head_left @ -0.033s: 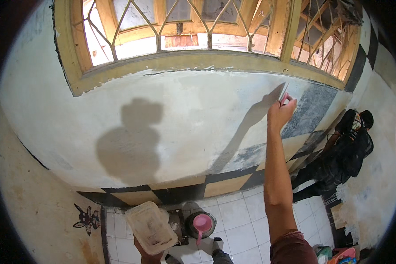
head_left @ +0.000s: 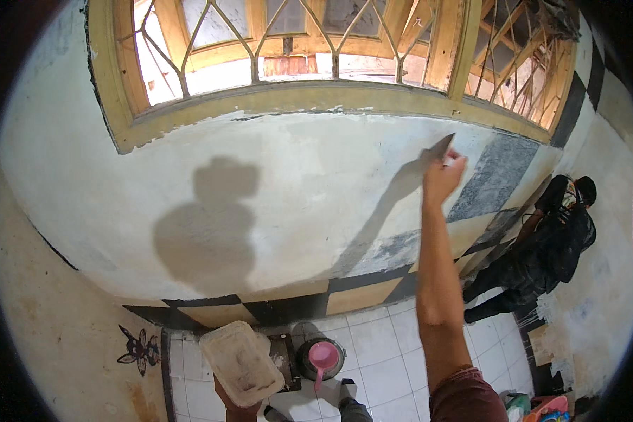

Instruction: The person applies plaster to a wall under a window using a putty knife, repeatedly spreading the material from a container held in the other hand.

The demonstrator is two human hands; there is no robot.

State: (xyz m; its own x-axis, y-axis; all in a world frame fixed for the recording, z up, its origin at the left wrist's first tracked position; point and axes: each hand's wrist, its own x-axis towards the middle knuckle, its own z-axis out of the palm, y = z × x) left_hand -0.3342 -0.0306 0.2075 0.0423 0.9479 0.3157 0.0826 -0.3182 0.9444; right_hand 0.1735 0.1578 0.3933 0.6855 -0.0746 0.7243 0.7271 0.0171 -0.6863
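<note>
My right hand [head_left: 444, 176] grips a putty knife [head_left: 443, 144], its blade up near the pale, patchily coated wall [head_left: 316, 183] just below the yellow window frame [head_left: 288, 96]. A grey patch [head_left: 497, 169] lies beside it to the right. At the bottom left, my left hand [head_left: 228, 401] holds a shallow, smeared translucent plastic tub [head_left: 240, 362], partly hiding the fingers.
A co-worker in black [head_left: 541, 253] is at the wall on the right. Below are a pink dipper [head_left: 323, 355] on a round dark container [head_left: 304, 369], white floor tiles [head_left: 369, 337], my feet and coloured items [head_left: 545, 408]. A checkered band [head_left: 362, 297] runs along the wall's base.
My right hand and the putty knife have shifted slightly left, and the blade is tilted differently. The tub and my left hand look unmoved.
</note>
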